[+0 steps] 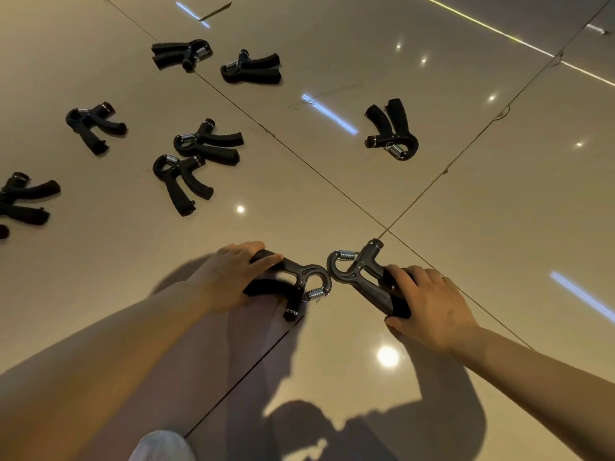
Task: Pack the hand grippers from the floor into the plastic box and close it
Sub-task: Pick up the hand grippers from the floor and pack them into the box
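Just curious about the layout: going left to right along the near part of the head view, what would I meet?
Left hand → hand gripper it holds → hand gripper the right hand holds → right hand.

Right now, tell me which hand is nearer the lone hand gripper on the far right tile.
Right. The right hand lies below the lone gripper, roughly in line; the left hand is further off, below and well left. Each holds another gripper.

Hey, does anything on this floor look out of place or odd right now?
Nothing looks damaged. Hand grippers lie scattered at mixed angles across the tiled floor, and the plastic box is not in view. The left hand and right hand each hold a gripper.
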`<action>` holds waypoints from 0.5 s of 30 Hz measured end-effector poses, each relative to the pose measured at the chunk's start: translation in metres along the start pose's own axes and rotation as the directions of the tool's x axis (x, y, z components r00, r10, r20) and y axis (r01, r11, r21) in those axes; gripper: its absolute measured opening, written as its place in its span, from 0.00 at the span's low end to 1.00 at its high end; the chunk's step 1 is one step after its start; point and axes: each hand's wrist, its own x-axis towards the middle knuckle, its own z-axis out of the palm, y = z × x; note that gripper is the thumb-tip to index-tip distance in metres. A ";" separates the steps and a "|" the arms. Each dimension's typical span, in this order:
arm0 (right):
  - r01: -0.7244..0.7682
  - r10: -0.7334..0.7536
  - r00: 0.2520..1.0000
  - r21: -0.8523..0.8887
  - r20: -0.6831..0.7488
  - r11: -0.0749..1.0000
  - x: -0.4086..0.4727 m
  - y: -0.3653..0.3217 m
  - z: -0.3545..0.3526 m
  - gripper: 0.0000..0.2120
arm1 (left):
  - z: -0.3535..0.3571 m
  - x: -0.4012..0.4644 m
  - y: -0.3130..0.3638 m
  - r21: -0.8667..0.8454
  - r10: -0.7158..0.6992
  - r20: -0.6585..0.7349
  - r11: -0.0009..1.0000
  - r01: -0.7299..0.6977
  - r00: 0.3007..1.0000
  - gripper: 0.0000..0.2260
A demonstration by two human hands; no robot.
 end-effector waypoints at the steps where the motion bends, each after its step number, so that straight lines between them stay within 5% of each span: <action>1: 0.006 -0.006 1.000 -0.002 -0.005 1.000 0.000 -0.001 -0.001 0.39 | -0.001 -0.003 0.001 -0.009 -0.002 0.007 1.000 0.002 1.000 0.35; 5: 0.017 -0.016 1.000 0.051 -0.022 0.999 -0.006 -0.006 -0.007 0.36 | -0.002 -0.020 0.007 -0.092 -0.023 0.013 0.995 0.024 1.000 0.36; 9: -0.018 0.027 0.998 0.166 -0.051 0.986 -0.024 -0.021 -0.025 0.31 | -0.001 -0.046 0.022 -0.173 0.001 -0.163 0.984 -0.030 0.987 0.35; 15: 0.122 -0.112 0.979 0.052 -0.170 0.991 -0.068 -0.069 -0.086 0.25 | -0.062 -0.080 0.068 -0.224 0.022 -0.303 0.970 -0.094 0.953 0.35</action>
